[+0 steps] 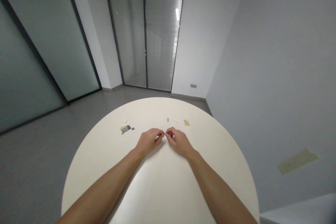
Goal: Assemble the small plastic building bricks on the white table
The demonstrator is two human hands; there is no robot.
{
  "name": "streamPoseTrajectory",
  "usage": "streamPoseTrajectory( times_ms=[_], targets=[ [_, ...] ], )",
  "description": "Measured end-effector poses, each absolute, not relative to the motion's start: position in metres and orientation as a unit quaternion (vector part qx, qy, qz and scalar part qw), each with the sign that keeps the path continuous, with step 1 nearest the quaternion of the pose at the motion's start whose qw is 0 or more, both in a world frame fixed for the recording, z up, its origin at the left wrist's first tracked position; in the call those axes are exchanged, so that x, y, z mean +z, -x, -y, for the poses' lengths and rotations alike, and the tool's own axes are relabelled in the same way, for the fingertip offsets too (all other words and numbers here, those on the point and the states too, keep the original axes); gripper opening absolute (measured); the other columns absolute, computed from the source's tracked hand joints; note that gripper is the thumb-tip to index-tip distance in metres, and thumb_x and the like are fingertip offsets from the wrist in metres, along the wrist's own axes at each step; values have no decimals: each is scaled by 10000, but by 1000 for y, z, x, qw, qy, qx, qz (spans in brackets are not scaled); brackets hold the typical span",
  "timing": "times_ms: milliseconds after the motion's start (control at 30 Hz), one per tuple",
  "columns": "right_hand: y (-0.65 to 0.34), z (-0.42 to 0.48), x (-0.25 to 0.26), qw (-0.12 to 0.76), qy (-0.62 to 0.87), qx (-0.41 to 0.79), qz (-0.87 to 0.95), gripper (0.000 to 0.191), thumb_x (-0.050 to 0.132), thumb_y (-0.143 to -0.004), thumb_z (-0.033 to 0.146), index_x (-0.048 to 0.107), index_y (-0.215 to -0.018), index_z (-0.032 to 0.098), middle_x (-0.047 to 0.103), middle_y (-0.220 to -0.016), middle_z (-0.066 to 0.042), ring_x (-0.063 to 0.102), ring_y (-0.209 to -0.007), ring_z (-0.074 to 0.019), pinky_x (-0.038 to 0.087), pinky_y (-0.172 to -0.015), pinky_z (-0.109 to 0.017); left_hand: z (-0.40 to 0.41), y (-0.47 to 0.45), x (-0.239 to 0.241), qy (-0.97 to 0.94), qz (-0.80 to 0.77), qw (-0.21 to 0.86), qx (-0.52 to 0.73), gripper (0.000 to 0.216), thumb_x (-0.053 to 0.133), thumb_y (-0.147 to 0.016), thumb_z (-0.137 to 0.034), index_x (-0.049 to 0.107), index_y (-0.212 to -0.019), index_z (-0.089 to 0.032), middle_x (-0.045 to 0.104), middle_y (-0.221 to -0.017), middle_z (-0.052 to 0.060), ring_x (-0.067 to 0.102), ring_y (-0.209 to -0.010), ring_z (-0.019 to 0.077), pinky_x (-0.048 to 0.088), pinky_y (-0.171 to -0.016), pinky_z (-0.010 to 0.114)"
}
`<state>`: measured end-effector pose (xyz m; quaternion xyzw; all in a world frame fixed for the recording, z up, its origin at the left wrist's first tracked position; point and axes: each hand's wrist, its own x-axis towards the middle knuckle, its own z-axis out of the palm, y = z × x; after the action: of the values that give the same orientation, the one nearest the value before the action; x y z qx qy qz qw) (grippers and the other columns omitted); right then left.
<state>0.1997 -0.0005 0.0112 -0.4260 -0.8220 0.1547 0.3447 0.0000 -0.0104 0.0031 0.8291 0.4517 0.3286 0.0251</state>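
Both hands meet above the middle of a round white table (168, 189). A small grey piece (164, 134) is pinched between them, too small to name more exactly. My left hand (150, 140) grips its left end with thumb and fingers closed. From the other side, my right hand (180, 140) closes its fingertips on the same piece. Beyond the right hand lie a small grey strip (168, 119), a thin white piece (175, 120) and a flat yellow piece (186, 122) with a dark line across it.
Left of the hands is a little pile of grey, dark and yellow flat pieces (125, 129), with a small dark piece (133, 128) beside it and white bits (125, 122) behind. A glass door (145, 42) stands past the table, and a wall (283, 77) rises on the right.
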Motion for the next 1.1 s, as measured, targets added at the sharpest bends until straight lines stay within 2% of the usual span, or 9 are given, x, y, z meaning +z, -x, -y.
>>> streamPoseTrajectory(
  times_ms=[400,933,1100],
  targets=[
    [-199,0,12,347,423,149,824,98,537,-942,254,627,-974,228,676,-831,3,600,-749,-143,437,-728,-256,12,-2,6,-828,-462,27,315,136,537,-947,-266,653,-1008,-229,713,-941,14,650,-861,162,477,-745,272],
    [-200,-2,10,334,433,121,828,108,569,-927,256,668,-963,232,705,-901,2,616,-764,-135,442,-743,-252,12,-2,4,-819,-499,36,281,135,539,-918,-237,637,-1011,-239,683,-1009,23,622,-946,183,475,-762,282],
    [-203,-6,6,314,478,106,813,99,603,-910,290,682,-948,244,710,-915,2,627,-796,-146,440,-739,-260,8,-1,-4,-812,-505,37,290,151,522,-917,-234,632,-1019,-221,648,-1089,60,590,-1032,207,480,-887,327]
  ],
)
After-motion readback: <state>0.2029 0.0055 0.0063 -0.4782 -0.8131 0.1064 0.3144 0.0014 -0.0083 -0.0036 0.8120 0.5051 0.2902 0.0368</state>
